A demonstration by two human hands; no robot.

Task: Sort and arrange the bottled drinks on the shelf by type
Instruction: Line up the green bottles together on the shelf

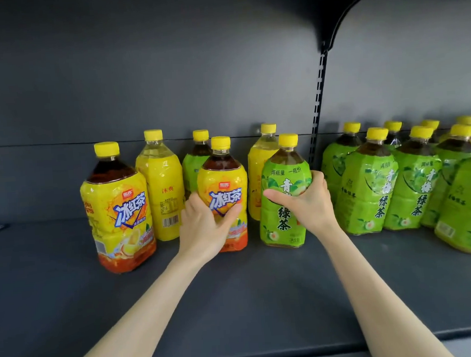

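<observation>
Bottles stand upright on a dark grey shelf (236,302), all with yellow caps. They form a mixed cluster at left and an all-green cluster at right. Two bare forearms reach in from the near edge.

Left hand (204,224): fingers curled round the lower left side of a red tea bottle (223,179), thumb across the label front. The bottle shows dark tea at the shoulder, a yellow label with blue-and-white characters and an orange band at the base.

Right hand (310,201): wrapped round the right side of a green tea bottle (284,225), thumb across mid-label. It has a bright green label with dark characters, and brown tea at the neck. It stands just right of the held red tea, with a narrow gap between.

Count, left cluster:
- red tea, two: the held one and a second red tea (117,207) at far left front.
- pale yellow drink, two, both in the back row: one yellow bottle (160,188) and another yellow bottle (256,177).
- green tea, two: the held one and a hidden green bottle (192,167), mostly covered by the held red tea.

Right cluster (367,186): green tea only, packed close in rows. Seven caps show. The group runs off the right edge, so the full count cannot be told.

Behind: a grey back panel, a slotted upright (318,90) between the clusters and a black bracket (340,20) above.
</observation>
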